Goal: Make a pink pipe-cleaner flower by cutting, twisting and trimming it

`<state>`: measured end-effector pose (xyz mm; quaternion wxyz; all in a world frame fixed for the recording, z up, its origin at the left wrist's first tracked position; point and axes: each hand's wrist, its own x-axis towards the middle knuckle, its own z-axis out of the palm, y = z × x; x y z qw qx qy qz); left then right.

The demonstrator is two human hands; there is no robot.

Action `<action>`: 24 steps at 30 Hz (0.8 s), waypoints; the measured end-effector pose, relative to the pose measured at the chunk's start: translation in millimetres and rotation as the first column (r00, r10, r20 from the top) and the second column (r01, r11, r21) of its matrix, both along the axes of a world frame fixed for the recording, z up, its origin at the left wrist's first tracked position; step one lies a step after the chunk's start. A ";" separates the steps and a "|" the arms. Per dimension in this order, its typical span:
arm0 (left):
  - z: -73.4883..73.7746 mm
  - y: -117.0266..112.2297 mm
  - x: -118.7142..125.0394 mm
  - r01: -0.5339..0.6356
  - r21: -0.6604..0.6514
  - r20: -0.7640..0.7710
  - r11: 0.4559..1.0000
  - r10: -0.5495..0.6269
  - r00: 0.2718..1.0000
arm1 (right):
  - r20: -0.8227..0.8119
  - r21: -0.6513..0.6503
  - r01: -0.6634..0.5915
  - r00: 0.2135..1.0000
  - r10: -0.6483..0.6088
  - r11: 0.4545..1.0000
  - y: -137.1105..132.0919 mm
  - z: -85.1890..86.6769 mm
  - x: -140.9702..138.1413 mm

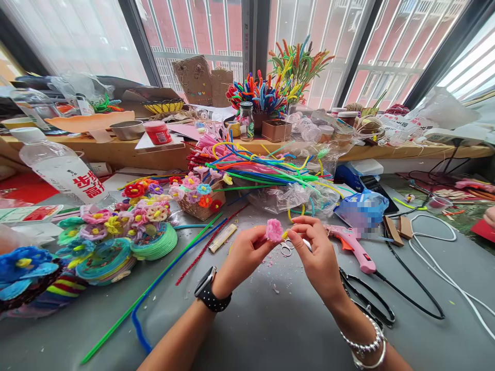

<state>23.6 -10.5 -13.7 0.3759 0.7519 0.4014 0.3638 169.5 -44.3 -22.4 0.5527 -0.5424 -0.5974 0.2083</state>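
Note:
My left hand (pixel 244 253), with a watch on its wrist, pinches a fluffy pink chenille-stem flower (pixel 274 230) above the grey table. Close beside it, my right hand (pixel 317 253) pinches a small yellow chenille piece (pixel 285 235) between thumb and finger. The yellow piece is near the flower's right edge; whether they touch I cannot tell. Behind my fingers lie scissors (pixel 286 249), partly hidden. A pink glue gun (pixel 358 248) rests to the right of my right hand. Left of my left hand are a lighter (pixel 223 238) and a red tinsel stem (pixel 204 253).
Finished chenille flowers (pixel 135 216) crowd the left, near a large water bottle (pixel 62 165). A flower basket (pixel 201 205) and a heap of coloured chenille stems (pixel 263 162) lie ahead. Green stems (pixel 127 312) cross the front left. Cables (pixel 444 268) loop at right, near another person's hand (pixel 490 215).

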 end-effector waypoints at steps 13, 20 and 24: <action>5.1 29.0 -41.0 0.042 -0.004 -0.638 0.999 -0.035 0.769 | -0.023 -0.076 0.018 1.000 -0.020 0.997 6.0 -5.3 4.0; 3.7 28.4 -41.5 -0.035 -0.015 -0.588 0.999 0.020 0.808 | 0.011 -0.150 0.018 1.000 -0.016 0.989 8.4 -10.2 4.3; 4.7 20.6 -28.7 0.008 -0.104 -0.275 0.995 -0.036 0.961 | 0.007 -0.173 -0.017 1.000 0.018 0.985 8.4 -10.8 1.7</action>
